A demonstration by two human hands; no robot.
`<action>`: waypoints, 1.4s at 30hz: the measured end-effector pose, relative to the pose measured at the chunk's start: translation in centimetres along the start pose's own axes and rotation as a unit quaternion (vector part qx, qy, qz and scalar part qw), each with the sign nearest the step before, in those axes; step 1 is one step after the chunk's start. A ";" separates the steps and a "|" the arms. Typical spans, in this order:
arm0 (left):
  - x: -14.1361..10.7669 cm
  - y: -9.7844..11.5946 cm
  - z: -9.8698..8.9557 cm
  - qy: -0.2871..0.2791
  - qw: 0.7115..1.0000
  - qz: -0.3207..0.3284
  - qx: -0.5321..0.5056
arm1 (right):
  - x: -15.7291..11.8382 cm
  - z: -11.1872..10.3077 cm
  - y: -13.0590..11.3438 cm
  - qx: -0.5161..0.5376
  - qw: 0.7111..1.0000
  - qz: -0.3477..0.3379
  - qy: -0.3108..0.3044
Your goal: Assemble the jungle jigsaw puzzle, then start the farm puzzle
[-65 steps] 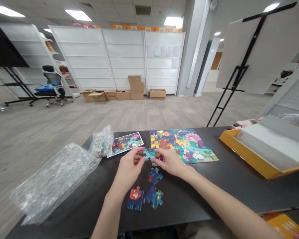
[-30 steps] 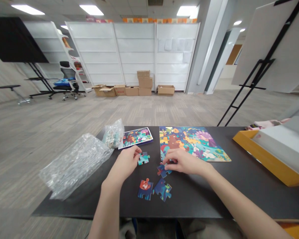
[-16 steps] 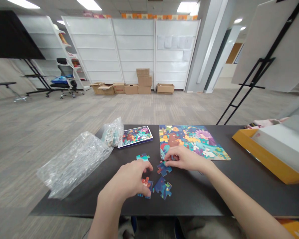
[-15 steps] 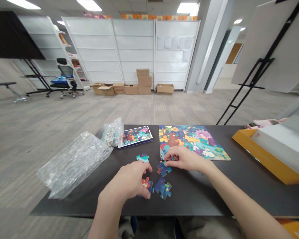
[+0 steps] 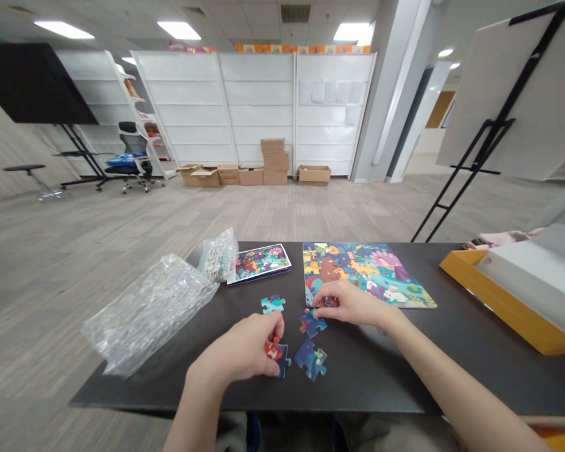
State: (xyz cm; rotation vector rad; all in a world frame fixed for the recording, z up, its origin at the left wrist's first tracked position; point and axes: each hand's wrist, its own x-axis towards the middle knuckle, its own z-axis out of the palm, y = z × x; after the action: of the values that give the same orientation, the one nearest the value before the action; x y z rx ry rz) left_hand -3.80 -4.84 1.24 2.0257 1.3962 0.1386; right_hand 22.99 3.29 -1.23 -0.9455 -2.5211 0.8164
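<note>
The left hand is closed on a red-and-blue piece, its thumb at the near edge and its fingers at the far one, low over the black table. The right hand bends over a dark blue piece with its fingertips at the upper edge — whether they pinch it, I cannot tell. Taking the red-and-blue piece as the clock's centre, that dark blue piece lies between one and two o'clock. Another blue piece sits near at three, and a teal piece at twelve. Farther out, the joined puzzle (partly behind the right hand) is toward half past one, the picture card just short of twelve, a small bag at eleven, and a large clear bag between nine and ten.
</note>
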 end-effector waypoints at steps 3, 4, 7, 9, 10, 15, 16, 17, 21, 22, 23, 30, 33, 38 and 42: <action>-0.3 -0.3 -1.0 -0.034 0.993 0.036 -0.108 | -0.2 -0.2 -0.5 0.038 0.999 0.016 -0.020; -0.4 -0.3 -1.2 -0.038 0.989 0.047 -0.139 | -0.2 -0.3 -0.7 0.058 0.997 0.021 -0.036; -0.1 0.2 -1.4 -0.012 0.978 0.065 -0.198 | -0.4 -0.3 -1.5 0.127 0.989 0.017 -0.076; 0.5 0.8 -1.0 0.018 0.974 0.064 -0.217 | -0.4 -0.2 -1.9 0.173 0.982 0.001 -0.074; 1.0 1.1 -0.6 0.032 0.973 0.061 -0.222 | -0.3 -0.1 -2.0 0.193 0.979 -0.004 -0.068; 3.5 2.3 1.0 0.085 0.960 0.089 -0.252 | 0.1 0.8 -1.6 0.237 0.971 0.003 -0.030; 3.9 2.4 1.1 0.097 0.957 0.095 -0.255 | 0.2 0.8 -1.3 0.239 0.971 0.012 -0.021; 4.2 2.4 1.2 0.115 0.955 0.099 -0.253 | 0.3 0.8 -1.0 0.242 0.970 0.022 -0.009; 4.8 2.1 1.2 0.219 0.957 0.079 -0.170 | 0.9 -0.7 1.3 0.227 0.968 0.070 0.087; 4.9 2.2 1.2 0.231 0.961 0.072 -0.137 | 1.2 -1.3 2.0 0.209 0.966 0.083 0.123; 4.9 2.3 1.3 0.231 0.965 0.069 -0.103 | 1.6 -1.9 2.8 0.190 0.965 0.098 0.153; 5.3 3.5 2.9 0.134 0.985 0.085 0.072 | 5.4 -3.2 7.1 0.124 0.960 0.171 0.186; 5.6 3.4 3.4 0.119 0.985 0.078 0.102 | 6.5 -2.4 7.7 0.107 0.961 0.173 0.185; 5.6 3.3 3.4 0.115 0.984 0.081 0.113 | 7.0 -1.3 8.0 0.082 0.967 0.145 0.193; 5.6 3.2 3.5 0.118 0.984 0.081 0.107 | 7.0 -1.0 8.5 0.048 0.967 0.137 0.209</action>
State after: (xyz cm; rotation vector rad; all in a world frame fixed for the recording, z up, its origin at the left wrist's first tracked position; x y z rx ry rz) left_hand 2.67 -2.31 -1.12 2.3651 1.4391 0.3201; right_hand 22.59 13.64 -4.99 -1.2992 -2.0028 0.7159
